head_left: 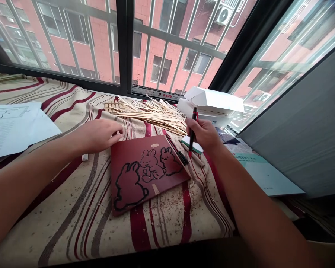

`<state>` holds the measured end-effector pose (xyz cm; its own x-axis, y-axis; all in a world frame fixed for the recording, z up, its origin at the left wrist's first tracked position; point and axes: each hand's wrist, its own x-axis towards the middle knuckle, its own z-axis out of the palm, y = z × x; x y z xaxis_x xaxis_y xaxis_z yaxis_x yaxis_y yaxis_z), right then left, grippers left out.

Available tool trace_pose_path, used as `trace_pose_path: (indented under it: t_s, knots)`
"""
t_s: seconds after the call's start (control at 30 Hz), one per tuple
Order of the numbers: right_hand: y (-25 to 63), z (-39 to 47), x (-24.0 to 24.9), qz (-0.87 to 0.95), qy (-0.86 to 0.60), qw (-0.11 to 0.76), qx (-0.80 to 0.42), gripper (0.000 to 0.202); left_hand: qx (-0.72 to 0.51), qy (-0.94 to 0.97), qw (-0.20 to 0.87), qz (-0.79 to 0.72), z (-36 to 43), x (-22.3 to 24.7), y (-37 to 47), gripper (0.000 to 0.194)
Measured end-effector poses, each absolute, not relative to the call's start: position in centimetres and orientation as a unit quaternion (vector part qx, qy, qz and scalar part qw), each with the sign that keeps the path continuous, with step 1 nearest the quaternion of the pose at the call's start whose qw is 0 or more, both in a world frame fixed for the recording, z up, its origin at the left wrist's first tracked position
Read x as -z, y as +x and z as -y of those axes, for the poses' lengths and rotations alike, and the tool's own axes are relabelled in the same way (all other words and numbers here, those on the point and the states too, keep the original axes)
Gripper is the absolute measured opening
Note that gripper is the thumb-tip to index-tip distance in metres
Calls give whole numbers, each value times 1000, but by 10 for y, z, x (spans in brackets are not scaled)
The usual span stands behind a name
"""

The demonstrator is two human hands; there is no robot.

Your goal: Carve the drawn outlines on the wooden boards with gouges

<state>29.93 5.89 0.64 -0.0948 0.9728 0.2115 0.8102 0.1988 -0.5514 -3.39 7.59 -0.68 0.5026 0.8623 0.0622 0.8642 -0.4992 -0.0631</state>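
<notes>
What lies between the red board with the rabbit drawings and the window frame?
In the head view, a pile of thin wooden sticks lies on the striped cloth between the red board and the window frame.

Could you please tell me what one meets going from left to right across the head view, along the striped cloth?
White paper sheets → left hand → dark red board with rabbit outlines → right hand holding a red-and-black tool → pale teal booklet.
</notes>
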Motion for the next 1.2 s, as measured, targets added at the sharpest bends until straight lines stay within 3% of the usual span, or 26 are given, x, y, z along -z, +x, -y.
trace_pose_path:
  t_s: [0.23, 0.53, 0.8, 1.03, 1.2]
  knots:
    - [309, -67, 10, 763, -641, 63, -44, 24, -25, -864, 48, 500, -75, 6, -34, 40]
    - [307, -60, 1, 806, -586, -27, -76, 21, -46, -866, 32, 496, -69, 5, -28, 34]
    - [308, -61, 2, 814, -571, -46, -91, 19, -35, -870, 11, 492, -72, 10, -30, 33]
    - [318, -62, -9, 774, -632, 1, -20, 24, -43, -869, -3, 492, -67, -2, -32, 36]
    - [323, -57, -12, 754, -653, -70, -19, 15, -37, -844, 36, 534, -74, -5, -49, 39]
